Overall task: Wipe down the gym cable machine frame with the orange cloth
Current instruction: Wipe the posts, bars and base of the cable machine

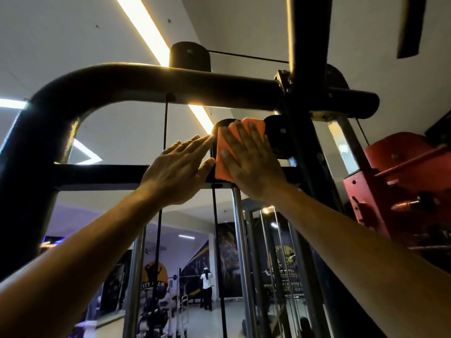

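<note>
Head view, right hand (251, 162) fingers flat pressing orange cloth (223, 157) on pulley (278, 135), left hand (175, 167) flat beside, crossbar (97, 174) behind

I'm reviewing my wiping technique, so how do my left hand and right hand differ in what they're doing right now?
The right hand presses the orange cloth flat against the machine's black pulley and crossbar; the left hand holds no cloth. The right hand's fingers spread over the cloth, while the left hand's fingers lie together, pointing toward the cloth's edge. Both are raised overhead with straight fingers.
</note>
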